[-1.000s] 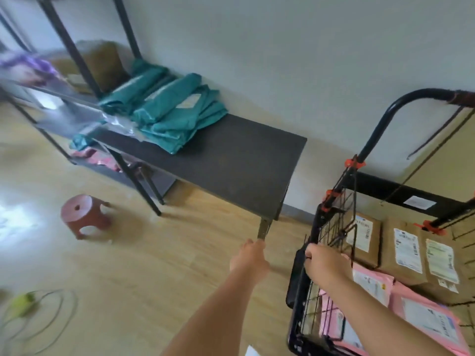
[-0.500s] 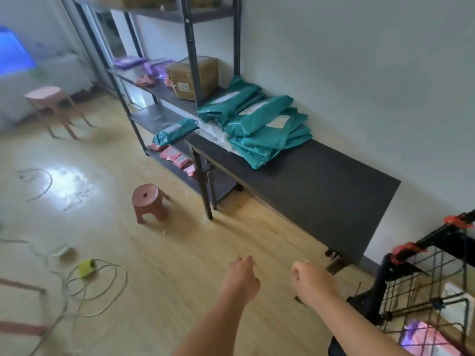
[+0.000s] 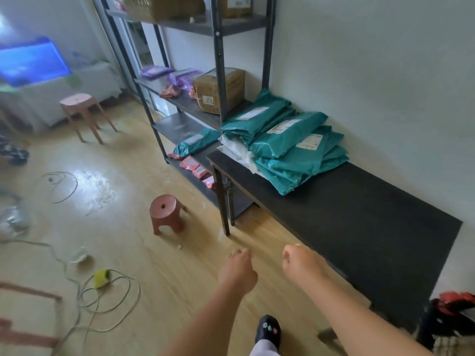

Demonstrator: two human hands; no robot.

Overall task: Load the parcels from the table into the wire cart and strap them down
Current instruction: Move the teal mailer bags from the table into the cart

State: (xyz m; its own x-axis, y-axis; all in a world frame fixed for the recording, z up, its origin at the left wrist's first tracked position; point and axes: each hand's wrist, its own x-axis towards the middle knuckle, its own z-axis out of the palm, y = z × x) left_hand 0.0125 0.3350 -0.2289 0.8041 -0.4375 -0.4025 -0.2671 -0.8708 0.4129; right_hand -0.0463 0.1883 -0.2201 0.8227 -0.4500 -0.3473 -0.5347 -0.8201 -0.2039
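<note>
Several teal parcels [image 3: 295,147] lie stacked at the far end of the black table [image 3: 359,222], with a white parcel [image 3: 236,150] under their left edge. My left hand [image 3: 237,265] and my right hand [image 3: 299,260] hang in front of me above the floor, near the table's front edge. Both have loosely curled fingers and hold nothing. Only a corner of the black wire cart [image 3: 447,322], with a red strap clip, shows at the bottom right.
A dark metal shelf rack [image 3: 218,80] with a cardboard box [image 3: 221,91] and small parcels stands left of the table. A low red stool [image 3: 165,211] sits on the wooden floor, a taller pink stool [image 3: 82,111] further back. Loose cables [image 3: 108,294] lie at the left.
My view has swung left, away from the cart toward the table and shelf. My right hand has let go of the cart's rim; both hands now hang free.
</note>
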